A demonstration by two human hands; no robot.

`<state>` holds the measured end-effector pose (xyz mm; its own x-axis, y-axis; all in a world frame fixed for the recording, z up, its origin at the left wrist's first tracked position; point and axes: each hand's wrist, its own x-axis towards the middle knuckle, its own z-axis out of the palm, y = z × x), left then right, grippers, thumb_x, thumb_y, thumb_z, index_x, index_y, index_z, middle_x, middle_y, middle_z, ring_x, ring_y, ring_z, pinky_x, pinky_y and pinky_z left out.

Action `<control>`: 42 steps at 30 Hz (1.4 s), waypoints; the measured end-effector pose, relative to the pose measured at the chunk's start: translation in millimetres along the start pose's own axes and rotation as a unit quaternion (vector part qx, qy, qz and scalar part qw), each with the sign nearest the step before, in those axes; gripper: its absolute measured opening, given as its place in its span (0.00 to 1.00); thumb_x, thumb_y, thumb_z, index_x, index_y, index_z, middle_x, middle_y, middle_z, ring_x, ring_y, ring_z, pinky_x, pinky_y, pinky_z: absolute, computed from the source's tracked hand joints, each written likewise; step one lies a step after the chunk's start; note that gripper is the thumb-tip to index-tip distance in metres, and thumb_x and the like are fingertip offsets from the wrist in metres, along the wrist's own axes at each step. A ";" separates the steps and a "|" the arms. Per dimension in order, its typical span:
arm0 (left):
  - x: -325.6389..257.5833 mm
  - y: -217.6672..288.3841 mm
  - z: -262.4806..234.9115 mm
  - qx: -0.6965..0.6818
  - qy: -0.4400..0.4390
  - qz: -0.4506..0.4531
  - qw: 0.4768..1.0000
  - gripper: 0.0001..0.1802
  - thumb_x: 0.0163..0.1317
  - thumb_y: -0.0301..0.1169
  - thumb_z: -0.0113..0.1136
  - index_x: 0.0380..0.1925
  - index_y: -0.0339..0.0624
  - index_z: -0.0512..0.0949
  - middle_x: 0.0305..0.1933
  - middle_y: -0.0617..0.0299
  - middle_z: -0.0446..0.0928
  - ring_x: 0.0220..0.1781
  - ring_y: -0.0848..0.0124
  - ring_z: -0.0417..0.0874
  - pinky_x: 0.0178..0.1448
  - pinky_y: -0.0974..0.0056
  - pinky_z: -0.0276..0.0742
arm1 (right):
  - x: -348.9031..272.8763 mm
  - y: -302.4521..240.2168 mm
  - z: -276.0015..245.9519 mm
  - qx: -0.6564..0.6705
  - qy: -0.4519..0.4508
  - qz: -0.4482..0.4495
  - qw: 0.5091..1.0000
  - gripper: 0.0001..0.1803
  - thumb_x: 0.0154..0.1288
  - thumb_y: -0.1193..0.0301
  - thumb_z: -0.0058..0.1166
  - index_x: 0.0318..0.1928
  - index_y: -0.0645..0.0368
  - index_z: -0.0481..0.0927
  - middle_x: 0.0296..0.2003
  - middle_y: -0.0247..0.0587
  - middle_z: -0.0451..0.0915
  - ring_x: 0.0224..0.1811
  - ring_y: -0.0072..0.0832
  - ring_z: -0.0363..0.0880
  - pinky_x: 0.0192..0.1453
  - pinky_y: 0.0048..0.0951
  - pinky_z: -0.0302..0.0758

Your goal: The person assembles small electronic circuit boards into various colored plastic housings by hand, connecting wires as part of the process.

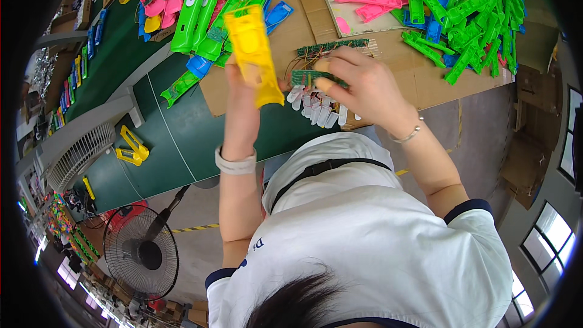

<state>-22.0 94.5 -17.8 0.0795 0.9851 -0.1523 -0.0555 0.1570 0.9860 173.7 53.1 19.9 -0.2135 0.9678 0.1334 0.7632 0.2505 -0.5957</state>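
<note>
I have the yellow plastic shell point(252, 54) clasped in my left hand point(240, 94) while my right hand point(358, 85) pinches a green circuit board point(305, 77), not yet fitted; piles of green shells point(467, 12) wait far right.

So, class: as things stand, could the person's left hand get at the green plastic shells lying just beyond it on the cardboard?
Probably not yet. The left hand is already full, gripping a yellow plastic shell. The green shells lie close beyond it with nothing between, so the path looks free, but the fingers are occupied.
</note>
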 end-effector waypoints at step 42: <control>-20.9 45.5 5.3 -0.191 -0.191 -0.025 0.963 0.30 0.63 0.24 0.48 0.65 0.34 0.54 0.61 0.59 0.64 0.61 0.71 0.67 0.64 0.66 0.60 | 20.1 -33.2 -20.7 0.109 0.073 -0.051 0.990 0.15 0.49 0.67 0.65 0.31 0.60 0.72 0.28 0.39 0.73 0.24 0.37 0.74 0.25 0.33 0.70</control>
<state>-20.9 80.8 30.6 0.4471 0.8897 -0.0921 -0.3978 0.2900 0.8704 156.7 64.8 58.7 -0.1800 0.9351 0.3053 0.5891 0.3511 -0.7278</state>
